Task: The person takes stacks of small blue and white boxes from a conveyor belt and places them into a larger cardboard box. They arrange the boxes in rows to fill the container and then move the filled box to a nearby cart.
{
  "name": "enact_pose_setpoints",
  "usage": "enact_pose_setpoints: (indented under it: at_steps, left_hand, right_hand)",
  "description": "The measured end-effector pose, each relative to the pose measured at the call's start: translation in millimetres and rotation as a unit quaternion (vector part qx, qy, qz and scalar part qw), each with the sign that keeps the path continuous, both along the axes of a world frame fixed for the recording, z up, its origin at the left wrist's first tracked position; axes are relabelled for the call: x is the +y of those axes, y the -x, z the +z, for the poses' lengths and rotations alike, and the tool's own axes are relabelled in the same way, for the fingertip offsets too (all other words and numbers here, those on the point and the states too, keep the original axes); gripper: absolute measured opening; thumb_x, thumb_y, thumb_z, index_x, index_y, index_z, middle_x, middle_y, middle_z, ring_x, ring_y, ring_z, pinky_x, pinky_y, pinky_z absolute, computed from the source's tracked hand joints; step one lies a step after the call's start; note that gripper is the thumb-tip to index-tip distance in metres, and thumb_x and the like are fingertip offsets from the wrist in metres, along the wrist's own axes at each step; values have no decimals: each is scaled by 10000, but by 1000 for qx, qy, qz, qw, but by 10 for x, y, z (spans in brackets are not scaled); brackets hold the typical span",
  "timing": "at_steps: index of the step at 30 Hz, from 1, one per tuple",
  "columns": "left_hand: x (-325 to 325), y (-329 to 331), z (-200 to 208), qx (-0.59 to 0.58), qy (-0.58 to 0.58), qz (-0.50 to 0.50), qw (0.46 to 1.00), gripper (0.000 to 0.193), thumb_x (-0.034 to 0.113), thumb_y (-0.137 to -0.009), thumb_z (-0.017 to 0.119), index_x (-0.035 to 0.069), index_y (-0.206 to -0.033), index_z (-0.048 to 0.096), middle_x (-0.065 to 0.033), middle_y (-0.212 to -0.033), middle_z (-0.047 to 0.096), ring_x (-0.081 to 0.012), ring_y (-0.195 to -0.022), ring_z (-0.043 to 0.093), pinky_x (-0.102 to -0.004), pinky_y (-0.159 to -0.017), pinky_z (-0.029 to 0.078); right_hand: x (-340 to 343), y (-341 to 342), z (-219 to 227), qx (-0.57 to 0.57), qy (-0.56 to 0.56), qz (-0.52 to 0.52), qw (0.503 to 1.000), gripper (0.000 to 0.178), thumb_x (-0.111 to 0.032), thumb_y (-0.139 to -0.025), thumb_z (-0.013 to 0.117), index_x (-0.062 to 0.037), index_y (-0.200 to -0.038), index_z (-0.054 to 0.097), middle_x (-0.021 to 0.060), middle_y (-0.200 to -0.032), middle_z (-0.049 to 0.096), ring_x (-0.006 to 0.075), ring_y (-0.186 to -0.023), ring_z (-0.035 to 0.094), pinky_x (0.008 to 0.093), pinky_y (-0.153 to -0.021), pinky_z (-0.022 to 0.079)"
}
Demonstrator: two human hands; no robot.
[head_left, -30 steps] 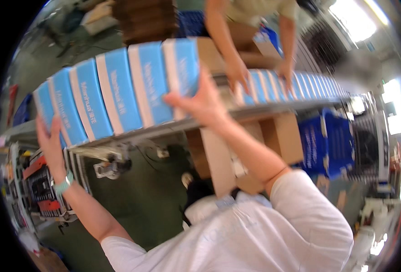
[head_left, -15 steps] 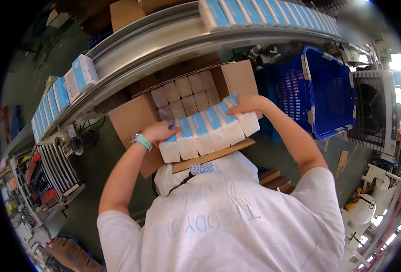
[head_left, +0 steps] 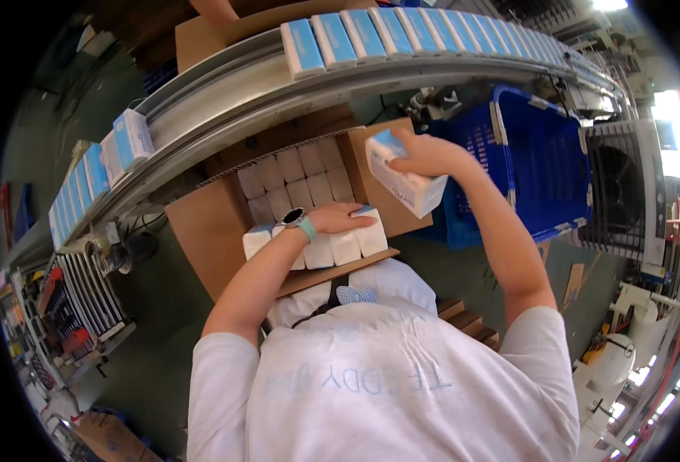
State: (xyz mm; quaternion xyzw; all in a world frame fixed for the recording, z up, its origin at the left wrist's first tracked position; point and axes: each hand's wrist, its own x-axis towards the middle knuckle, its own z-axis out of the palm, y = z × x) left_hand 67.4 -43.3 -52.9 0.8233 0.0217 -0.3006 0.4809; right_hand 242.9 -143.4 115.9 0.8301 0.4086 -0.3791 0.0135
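My right hand [head_left: 431,156] is closed round one white-and-blue tissue pack [head_left: 407,185], held tilted above the right flap of an open cardboard carton [head_left: 207,231]. My left hand [head_left: 336,219], a watch on its wrist, lies with stretched fingers across the tops of a row of tissue packs [head_left: 346,248] at the carton's near side. The hand and wrist partly cover that row. Deeper in the carton, more packs [head_left: 301,191] stand side by side with their white ends up.
Beyond the carton runs a curved metal conveyor [head_left: 220,86]. A long line of tissue packs [head_left: 392,35] stands on its right stretch, and another group [head_left: 93,171] on its left. A blue plastic crate [head_left: 544,173] is at the right. Another person's arm [head_left: 215,9] shows at the far edge.
Both hands held the row from its ends; now the row sits lower in the carton. My left hand moved right across it, while my right hand lifted one pack away. Conveyor packs shifted left.
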Motion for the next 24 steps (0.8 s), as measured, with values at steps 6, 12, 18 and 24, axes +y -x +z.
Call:
enact_pose_setpoints:
  at_steps: [6, 12, 18, 24]
  left_hand:
    - [15, 35, -508, 44, -63, 11, 997, 761, 664, -742, 402, 80, -1230, 441, -189, -1136, 528, -316, -1042, 512, -351, -889, 390]
    - [943, 619, 97, 132, -236, -26, 962, 847, 741, -679, 383, 52, -1151, 519, -151, -1090, 569, -312, -1021, 528, -375, -862, 409]
    - [813, 906, -5, 195, -235, -143, 941, 689, 667, -730, 421, 62, -990, 623, -144, -1073, 576, -302, -1010, 537, -380, -838, 426]
    - [1287, 710, 861, -84, -115, 25, 989, 630, 562, -728, 527, 80, -1134, 530, -172, -962, 609, -264, -876, 598, -398, -760, 458]
  right_hand:
    - [660, 224, 558, 105, -345, 39, 932, 625, -320, -773, 592, -70, -1283, 330, 255, -1028, 555, 358, -963, 545, 368, -833, 410]
    - [2220, 777, 61, -94, -579, -91, 805, 538, -300, -782, 524, -103, -1250, 348, 214, -775, 557, 395, -681, 556, 449, -626, 454]
    - [2909, 736, -435, -257, -356, -76, 895, 506, -333, -725, 581, -58, -1139, 483, 144, -774, 582, 267, -623, 581, 368, -555, 445]
    - [2921, 659, -290, -273, -273, 46, 921, 659, -581, -731, 504, -137, -1216, 468, 218, -1182, 436, 282, -1110, 414, 416, -815, 403]
